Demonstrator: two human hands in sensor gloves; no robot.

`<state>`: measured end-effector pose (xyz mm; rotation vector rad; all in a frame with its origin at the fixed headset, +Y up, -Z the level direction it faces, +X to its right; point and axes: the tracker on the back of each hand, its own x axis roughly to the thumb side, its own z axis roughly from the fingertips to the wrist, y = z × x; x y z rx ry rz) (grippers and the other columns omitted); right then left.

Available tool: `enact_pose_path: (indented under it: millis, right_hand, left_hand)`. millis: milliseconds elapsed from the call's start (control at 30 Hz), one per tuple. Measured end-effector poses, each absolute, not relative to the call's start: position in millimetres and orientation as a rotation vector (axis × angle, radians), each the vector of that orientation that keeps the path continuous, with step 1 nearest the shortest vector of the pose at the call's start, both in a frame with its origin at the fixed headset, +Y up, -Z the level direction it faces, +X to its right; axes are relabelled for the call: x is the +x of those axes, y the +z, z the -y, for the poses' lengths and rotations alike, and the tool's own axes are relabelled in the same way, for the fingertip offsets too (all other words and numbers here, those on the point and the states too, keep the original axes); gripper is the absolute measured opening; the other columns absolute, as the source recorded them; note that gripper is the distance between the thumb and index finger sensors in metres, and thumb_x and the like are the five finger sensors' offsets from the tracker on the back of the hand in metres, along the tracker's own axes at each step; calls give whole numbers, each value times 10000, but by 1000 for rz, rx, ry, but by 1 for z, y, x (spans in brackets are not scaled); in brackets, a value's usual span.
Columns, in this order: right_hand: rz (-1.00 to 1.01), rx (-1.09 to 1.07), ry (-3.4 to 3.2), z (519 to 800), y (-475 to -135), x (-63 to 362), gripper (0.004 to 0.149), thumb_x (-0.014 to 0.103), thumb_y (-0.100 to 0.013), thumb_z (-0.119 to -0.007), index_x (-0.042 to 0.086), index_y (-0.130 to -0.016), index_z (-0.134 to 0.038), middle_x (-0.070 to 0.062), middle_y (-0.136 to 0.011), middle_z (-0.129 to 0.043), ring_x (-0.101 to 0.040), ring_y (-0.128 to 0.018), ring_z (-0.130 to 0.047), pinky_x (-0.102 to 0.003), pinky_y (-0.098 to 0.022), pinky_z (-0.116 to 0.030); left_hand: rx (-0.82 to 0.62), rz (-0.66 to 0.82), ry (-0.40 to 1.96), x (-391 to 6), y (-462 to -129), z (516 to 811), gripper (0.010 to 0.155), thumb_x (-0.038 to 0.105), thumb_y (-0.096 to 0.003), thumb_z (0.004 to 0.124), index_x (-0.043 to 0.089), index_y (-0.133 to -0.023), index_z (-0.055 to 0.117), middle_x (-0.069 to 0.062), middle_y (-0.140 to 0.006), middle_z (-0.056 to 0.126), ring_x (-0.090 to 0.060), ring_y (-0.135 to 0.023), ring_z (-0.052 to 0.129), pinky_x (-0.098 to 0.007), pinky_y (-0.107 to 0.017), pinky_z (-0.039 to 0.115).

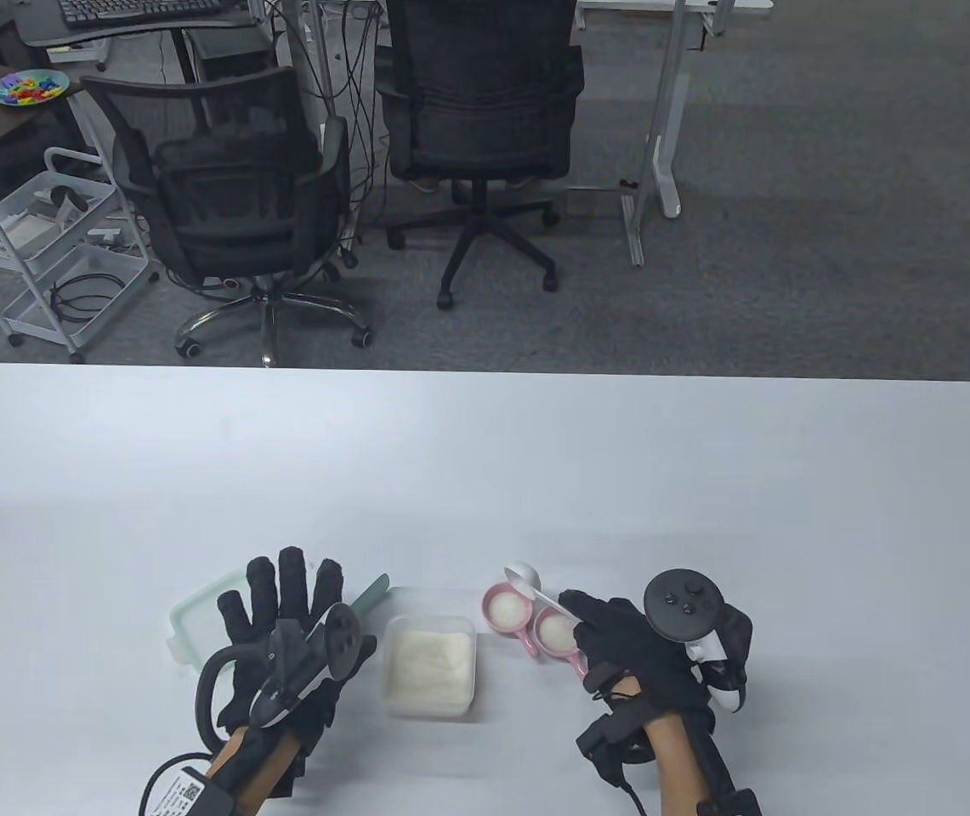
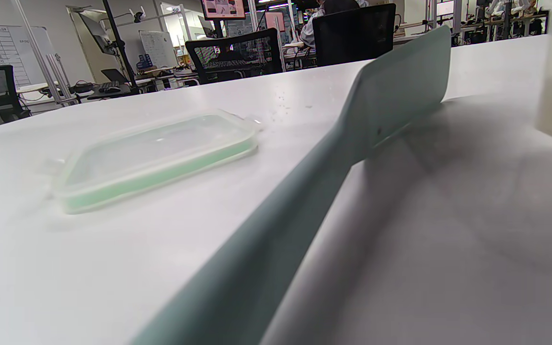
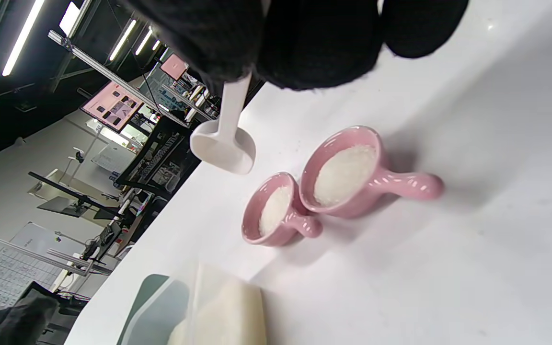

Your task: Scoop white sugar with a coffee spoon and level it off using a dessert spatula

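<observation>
The white worktop carries everything near its front edge. The left hand lies flat with straight, spread fingers, resting over the handle of the grey-green spatula; nothing shows it gripping, and the blade pokes out past the fingers toward the tub. Just left of that hand sits a clear lid with a green rim, flat on the worktop. The right hand is clenched round the handle of the white spoon, its fingers curled about the stem. Between the hands stands the clear tub, open and filled with white sugar. Right of the tub are two pink cups, side by side and touching, each holding sugar, handles pointing toward the person. The spoon's bowl hangs above the worktop just beyond the far cup, tilted, and looks empty in the right wrist view.
</observation>
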<state>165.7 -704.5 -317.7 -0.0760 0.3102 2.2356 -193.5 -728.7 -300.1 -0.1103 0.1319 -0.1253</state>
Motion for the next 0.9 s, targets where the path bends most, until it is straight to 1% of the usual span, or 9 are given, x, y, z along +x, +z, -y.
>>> enact_pose_path:
  millis: [167,233,333,467,633,767,900]
  right_hand:
    - [-258,-67,2201,701,-316,165,498,222,-549,-764,113,-1031,-705,-136,-834,-840,-306,-600,-842,-623,-671,-582]
    - [-237,-69,2190,700,-315,166,502,227,-555,-754,117,-1040,-687,-134,-836,-839,-300,-599,-846,-622,-674,-583]
    - [-185,-93,2170,697,-314,168,495,230,-569,-735,166,-1056,-674,-146,-839,-833,-288,-595,-854,-622,-680,-583]
    - [-120,-147,2215,694,-312,171,491,242,-578,-732,155,-1057,-671,-145,-846,-826,-269,-599,-859,-609,-689,-591]
    - [-114,-215,2300,695,-312,172,503,254,-589,-731,149,-1073,-639,-136,-868,-804,-257,-621,-849,-602,-706,-582]
    - [-170,-277,2405,702,-315,171,532,246,-582,-752,126,-1081,-612,-143,-886,-779,-263,-638,-834,-601,-708,-580]
    - [-189,-315,2440,709,-318,172,539,244,-582,-744,123,-1087,-599,-145,-891,-771,-262,-643,-829,-600,-709,-579]
  left_hand:
    - [-111,-129,-124,-193,-300,729,937,785,-387,526,419,-1111,57,-38,-1200,-55,-442,-1173,71,-708,-798,220]
    - [-115,-128,-126,-193,-300,729,937,785,-388,526,420,-1111,55,-38,-1200,-56,-443,-1172,68,-708,-798,218]
    - [-117,-128,-127,-193,-300,729,937,783,-389,527,418,-1111,56,-40,-1199,-57,-445,-1171,69,-707,-798,221]
    - [-127,-126,-124,-193,-300,730,937,784,-389,526,418,-1112,56,-41,-1199,-59,-445,-1172,66,-710,-797,219]
    - [-132,-127,-127,-193,-300,730,936,783,-389,528,418,-1112,59,-40,-1199,-57,-444,-1171,66,-709,-798,218]
    - [-143,-128,-127,-193,-300,730,937,784,-389,526,416,-1113,59,-42,-1198,-60,-447,-1170,65,-710,-796,219]
    - [-148,-127,-128,-192,-300,730,936,783,-389,526,417,-1113,59,-42,-1198,-60,-447,-1169,62,-709,-797,216]
